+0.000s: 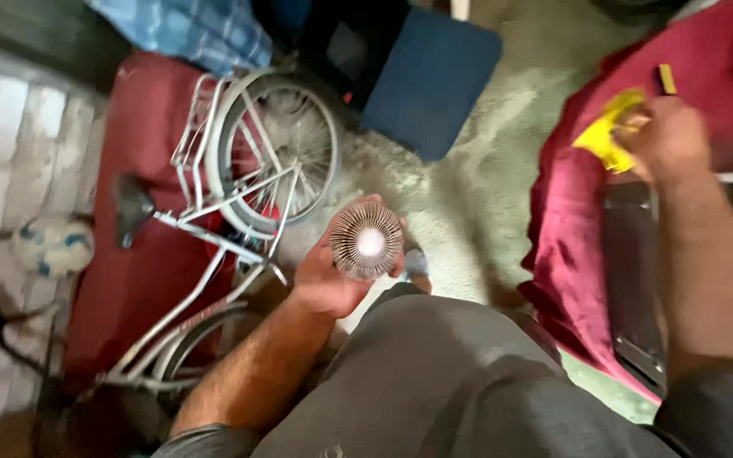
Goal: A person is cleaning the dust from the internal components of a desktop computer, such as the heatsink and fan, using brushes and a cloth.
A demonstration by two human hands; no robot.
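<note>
My left hand holds a round finned metal part, ribbed around its rim with a pale centre, over my lap. My right hand reaches out to the right and grips a crumpled yellow cloth, which lies on a dark red covering. A small yellow and black object sits just beyond that hand on the same red surface.
A white bicycle lies on its side to the left against a red mat. A ball rests by the tiled wall. A blue cushion and a checked blue cloth lie beyond, on a concrete floor.
</note>
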